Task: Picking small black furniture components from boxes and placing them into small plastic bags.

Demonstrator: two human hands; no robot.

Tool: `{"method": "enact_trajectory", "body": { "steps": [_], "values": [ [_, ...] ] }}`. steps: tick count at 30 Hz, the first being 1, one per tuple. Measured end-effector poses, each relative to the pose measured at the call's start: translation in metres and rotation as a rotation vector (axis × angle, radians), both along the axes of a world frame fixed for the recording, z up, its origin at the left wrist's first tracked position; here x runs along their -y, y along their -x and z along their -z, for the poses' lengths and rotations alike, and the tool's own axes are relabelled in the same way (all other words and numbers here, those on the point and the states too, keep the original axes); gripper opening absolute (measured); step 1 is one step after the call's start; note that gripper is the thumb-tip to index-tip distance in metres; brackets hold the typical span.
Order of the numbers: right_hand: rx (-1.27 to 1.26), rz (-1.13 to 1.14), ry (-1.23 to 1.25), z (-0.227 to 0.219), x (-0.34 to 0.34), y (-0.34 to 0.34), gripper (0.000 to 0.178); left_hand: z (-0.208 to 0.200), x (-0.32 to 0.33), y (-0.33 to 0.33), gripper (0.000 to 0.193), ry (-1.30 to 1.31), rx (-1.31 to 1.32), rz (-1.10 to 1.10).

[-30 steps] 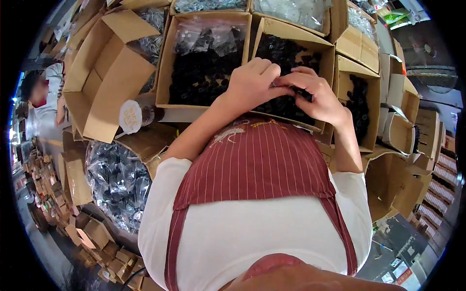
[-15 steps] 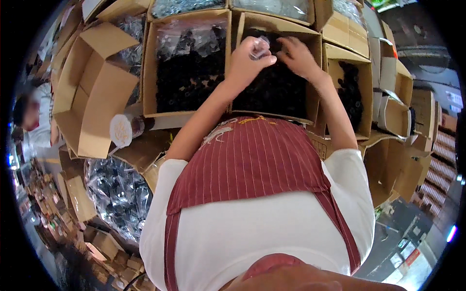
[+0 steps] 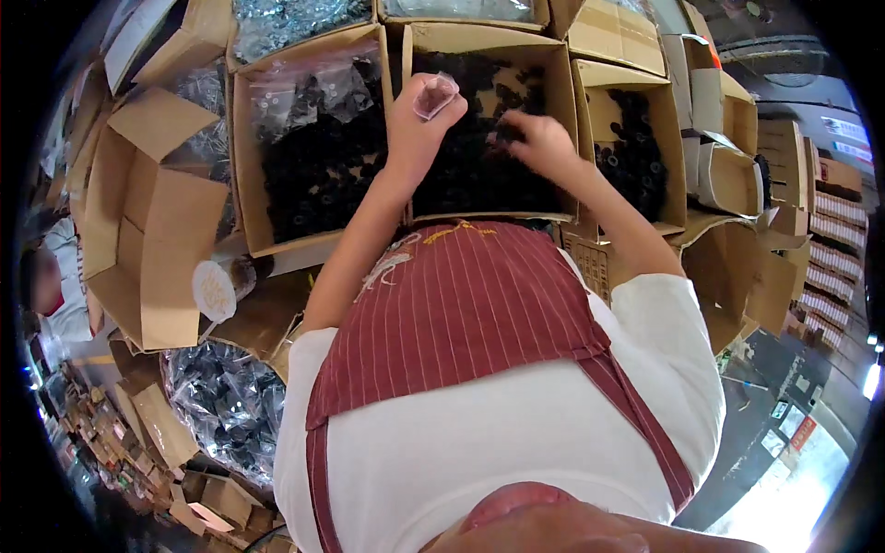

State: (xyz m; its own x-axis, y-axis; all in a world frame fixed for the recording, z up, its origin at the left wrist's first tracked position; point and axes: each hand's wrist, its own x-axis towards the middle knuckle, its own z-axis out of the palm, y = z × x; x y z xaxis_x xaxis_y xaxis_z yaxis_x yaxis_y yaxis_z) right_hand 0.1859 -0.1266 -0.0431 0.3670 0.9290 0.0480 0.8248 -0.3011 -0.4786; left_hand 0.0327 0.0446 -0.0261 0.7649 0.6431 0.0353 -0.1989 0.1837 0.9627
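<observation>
My left hand (image 3: 412, 138) is closed round a small clear plastic bag (image 3: 436, 96), its mouth turned up and gaping. It is over the left side of a cardboard box (image 3: 489, 38) of small black parts (image 3: 489, 184). In the same box, my right hand (image 3: 546, 149) is low over the parts, its fingertips drawn together in a pinch. Whatever sits between those fingertips is too dark to tell from the parts below.
To the left stands a box (image 3: 241, 166) of black parts with filled clear bags (image 3: 318, 97) on top. A narrower box (image 3: 679, 147) with black ring-like parts is at the right. An open-flapped carton (image 3: 180, 240), a round tub (image 3: 215, 290) and a heap of bagged parts (image 3: 226, 396) are farther left.
My right hand has come down toward me, and its spread fingers have drawn into a pinch. The bag in my left hand now shows its mouth open. The whole view has shifted slightly.
</observation>
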Motion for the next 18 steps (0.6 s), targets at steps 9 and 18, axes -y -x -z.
{"method": "enact_trajectory", "body": {
  "steps": [9,18],
  "values": [
    [-1.547,0.397,0.101,-0.059,0.004,-0.019,0.068,0.0,0.009,-0.002,0.016,-0.33,-0.079,0.013],
    [-1.823,0.21,-0.188,-0.079,0.009,-0.002,0.049,-0.002,0.011,-0.001,0.015,-0.314,-0.116,0.098]
  ]
}}
